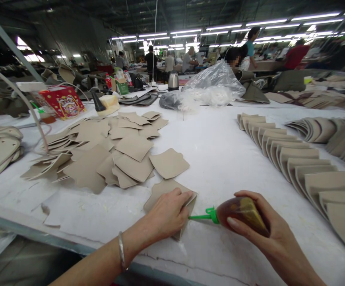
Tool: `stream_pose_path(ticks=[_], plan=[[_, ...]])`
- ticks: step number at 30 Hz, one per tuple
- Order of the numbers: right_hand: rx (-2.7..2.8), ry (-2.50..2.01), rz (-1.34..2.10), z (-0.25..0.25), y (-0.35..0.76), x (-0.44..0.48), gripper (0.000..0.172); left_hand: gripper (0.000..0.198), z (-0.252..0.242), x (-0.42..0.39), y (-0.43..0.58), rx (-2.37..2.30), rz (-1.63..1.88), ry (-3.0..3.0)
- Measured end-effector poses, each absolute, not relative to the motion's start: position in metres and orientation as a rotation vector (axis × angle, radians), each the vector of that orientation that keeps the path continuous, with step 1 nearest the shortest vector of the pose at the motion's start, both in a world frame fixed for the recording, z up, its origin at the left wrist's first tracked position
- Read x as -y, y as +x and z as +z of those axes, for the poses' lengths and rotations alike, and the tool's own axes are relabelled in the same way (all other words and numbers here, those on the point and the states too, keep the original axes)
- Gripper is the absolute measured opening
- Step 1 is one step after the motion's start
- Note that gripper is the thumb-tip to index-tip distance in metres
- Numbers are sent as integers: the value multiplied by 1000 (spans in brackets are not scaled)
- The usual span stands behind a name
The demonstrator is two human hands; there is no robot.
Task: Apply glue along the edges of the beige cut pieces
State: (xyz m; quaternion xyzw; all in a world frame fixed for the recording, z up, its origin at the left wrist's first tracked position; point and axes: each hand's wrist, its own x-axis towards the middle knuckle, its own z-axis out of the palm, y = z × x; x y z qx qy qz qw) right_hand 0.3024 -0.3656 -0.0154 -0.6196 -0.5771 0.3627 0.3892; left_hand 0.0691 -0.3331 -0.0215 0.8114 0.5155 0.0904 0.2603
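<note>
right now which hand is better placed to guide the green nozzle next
Probably the right hand: it holds the bottle, green nozzle at the beige piece; the left hand is on that piece.

Worn on the person's head, above the near edge of the tabletop (208, 139), the single view faces forward and down toward the far edge, close to the left hand (167, 210) and right hand (263, 222), yet wide enough to include ceiling lights (315, 16) well beyond.
</note>
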Motion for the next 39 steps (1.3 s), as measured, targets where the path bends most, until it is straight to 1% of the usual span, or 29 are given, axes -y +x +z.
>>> stream_pose_path(ticks=[3,7,11,15,20,24,29,33,37,39], plan=[[1443,-1558,1017,-13,297,371,49,44,-23,334,68,-1400,246,2208],[1414,-1593,900,-13,296,374,47,44,-23,335,67,-1398,245,2201],[1388,-1530,1084,-17,294,380,48,45,-21,335,67,-1396,261,2190],[1345,-1559,1008,-19,293,385,47,47,-21,335,67,-1401,260,2171],[1308,-1492,1158,-22,292,388,47,47,-22,335,68,-1400,255,2153],[1317,-1529,1051,-23,291,390,47,47,-22,336,68,-1401,257,2148],[1301,-1475,1133,-25,293,391,47,47,-18,336,70,-1410,232,2132],[1322,-1517,1004,-27,297,390,47,47,-19,335,71,-1410,234,2128],[1303,-1454,1146,-28,295,392,48,47,-22,335,70,-1403,243,2135],[1306,-1439,1163,-29,294,392,47,47,-23,335,69,-1410,251,2138]])
